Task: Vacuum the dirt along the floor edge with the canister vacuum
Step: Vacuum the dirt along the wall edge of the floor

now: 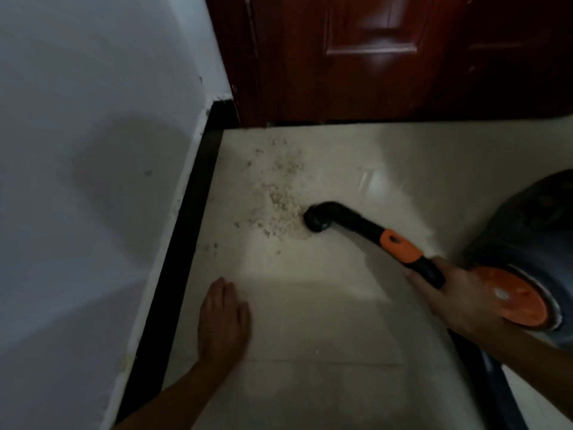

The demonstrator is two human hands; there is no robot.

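Observation:
A patch of pale crumbly dirt is scattered over the light tiled floor near the black baseboard. The black vacuum nozzle rests on the floor at the right edge of the dirt. Its black wand with an orange collar runs down to my right hand, which grips the wand. My left hand lies flat on the floor with fingers together, below the dirt and holding nothing. The dark canister vacuum with an orange wheel stands at the right edge.
A white wall rises on the left above the baseboard. A dark red wooden door closes off the far side. The black hose trails along the floor at the lower right.

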